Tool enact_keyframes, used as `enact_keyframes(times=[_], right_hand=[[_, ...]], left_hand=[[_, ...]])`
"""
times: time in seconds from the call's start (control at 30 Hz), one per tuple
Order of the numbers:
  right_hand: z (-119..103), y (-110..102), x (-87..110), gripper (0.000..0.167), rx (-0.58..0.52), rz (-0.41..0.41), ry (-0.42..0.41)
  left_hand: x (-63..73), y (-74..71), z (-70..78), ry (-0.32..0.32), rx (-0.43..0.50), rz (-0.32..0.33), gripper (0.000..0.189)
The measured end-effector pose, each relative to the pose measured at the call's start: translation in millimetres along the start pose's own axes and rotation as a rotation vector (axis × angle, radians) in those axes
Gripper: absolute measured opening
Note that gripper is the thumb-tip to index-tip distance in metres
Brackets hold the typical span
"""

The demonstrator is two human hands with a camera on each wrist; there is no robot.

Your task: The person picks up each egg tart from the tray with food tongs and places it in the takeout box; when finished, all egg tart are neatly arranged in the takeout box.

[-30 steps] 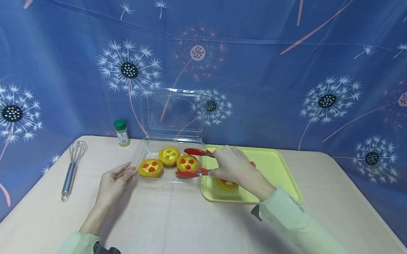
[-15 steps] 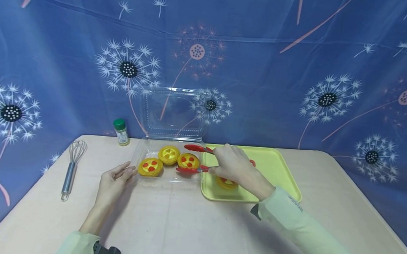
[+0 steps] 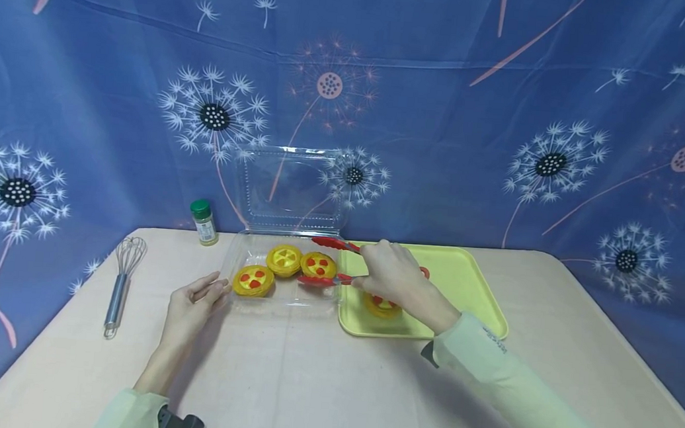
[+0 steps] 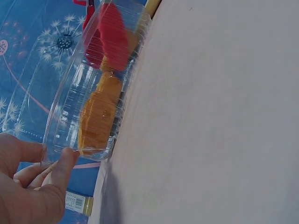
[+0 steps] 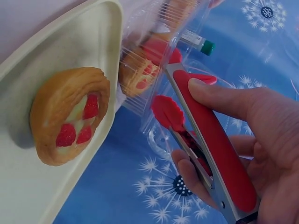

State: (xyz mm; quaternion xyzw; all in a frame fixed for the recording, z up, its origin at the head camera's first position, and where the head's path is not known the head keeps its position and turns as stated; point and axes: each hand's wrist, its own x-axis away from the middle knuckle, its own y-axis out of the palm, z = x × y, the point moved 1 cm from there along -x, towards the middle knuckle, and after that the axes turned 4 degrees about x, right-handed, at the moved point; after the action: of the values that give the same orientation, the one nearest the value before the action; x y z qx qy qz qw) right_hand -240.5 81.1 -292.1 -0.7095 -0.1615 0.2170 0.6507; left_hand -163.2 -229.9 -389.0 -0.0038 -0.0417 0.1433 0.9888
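My right hand (image 3: pixel 394 277) grips red-and-metal tongs (image 5: pixel 212 140), thumb on one arm and fingers on the other. Their red tips are spread apart, one behind and one in front of a strawberry-topped egg tart (image 3: pixel 320 264) at the right end of a clear plastic clamshell box (image 3: pixel 238 250). A plain yellow tart (image 3: pixel 284 261) and another red-topped tart (image 3: pixel 253 281) sit to its left. At the box's left edge, my left hand (image 3: pixel 193 306) pinches the rim between thumb and fingers. One more red-topped tart (image 5: pixel 70 116) rests on the yellow tray (image 3: pixel 456 288), partly hidden by my right hand in the head view.
The clamshell's lid (image 3: pixel 293 191) stands upright at the back. A green-capped seasoning bottle (image 3: pixel 204 223) is behind and left of the box. A whisk (image 3: pixel 119 288) lies on the table's left side. A patterned blue cloth (image 3: pixel 444 128) hangs behind.
The tongs have moved slightly back, away from me, still spread. The right-hand tart in the box has shifted back a little. My left hand stays at the box rim.
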Motion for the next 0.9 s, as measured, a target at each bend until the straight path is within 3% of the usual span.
enact_keyframes(times=[0.2, 0.4, 0.63, 0.9], right_hand=[[8.7, -6.1, 6.4, 0.041, -0.111, -0.038, 0.066], [25.2, -22.6, 20.2, 0.072, -0.243, -0.024, 0.116], [56.0, -37.9, 45.9, 0.075, -0.332, 0.0, 0.18], [84.6, -40.5, 73.9, 0.077, -0.344, -0.025, 0.238]], left_hand=[[-0.1, 0.1, -0.9, -0.009, 0.007, -0.003, 0.046], [-0.6, -0.7, -0.4, -0.006, 0.001, -0.003, 0.046], [-0.8, -0.9, -0.5, -0.013, -0.001, -0.009, 0.047], [-1.3, -1.7, -1.1, -0.027, 0.002, -0.019, 0.048]])
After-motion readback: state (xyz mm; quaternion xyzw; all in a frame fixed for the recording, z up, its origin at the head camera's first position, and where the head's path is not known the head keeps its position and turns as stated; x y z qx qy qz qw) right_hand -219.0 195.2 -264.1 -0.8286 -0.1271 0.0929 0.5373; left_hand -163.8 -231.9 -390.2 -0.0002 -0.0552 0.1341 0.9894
